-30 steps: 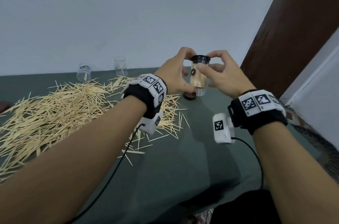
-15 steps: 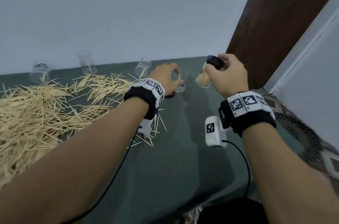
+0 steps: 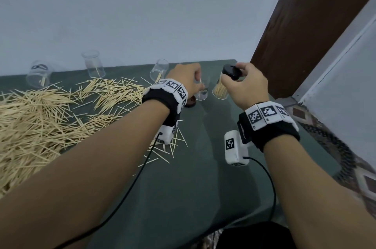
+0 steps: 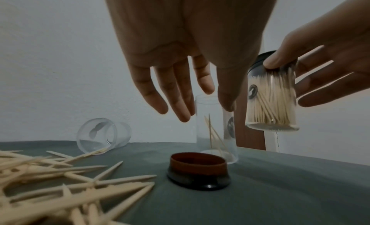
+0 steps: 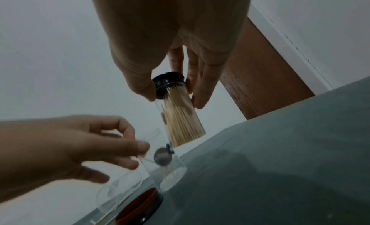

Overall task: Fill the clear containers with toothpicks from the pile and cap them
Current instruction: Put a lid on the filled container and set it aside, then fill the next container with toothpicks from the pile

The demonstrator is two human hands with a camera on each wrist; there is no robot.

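Note:
My right hand (image 3: pixel 234 74) pinches the black cap (image 3: pixel 231 71) of a clear container packed with toothpicks (image 3: pixel 219 90), tilted and held above the green table at the far right; the right wrist view shows this filled container (image 5: pixel 182 117) clear of the cloth. My left hand (image 3: pixel 198 83) hovers over an upright clear container (image 4: pixel 216 133) holding a few toothpicks, fingers relaxed and thumb at its rim. A loose cap (image 4: pixel 198 171) lies open side up just in front of it. The toothpick pile (image 3: pixel 40 118) spreads over the left of the table.
Three more clear containers stand or lie along the back edge by the wall: one on its side (image 3: pixel 38 74), one upright (image 3: pixel 93 64), one tilted (image 3: pixel 159 69). A brown door frame (image 3: pixel 305 24) rises at the right, past the table's edge.
My left hand let go of the filled container and dropped to the nearly empty one beside the loose cap. My right hand carried the capped container to the right and tilted it.

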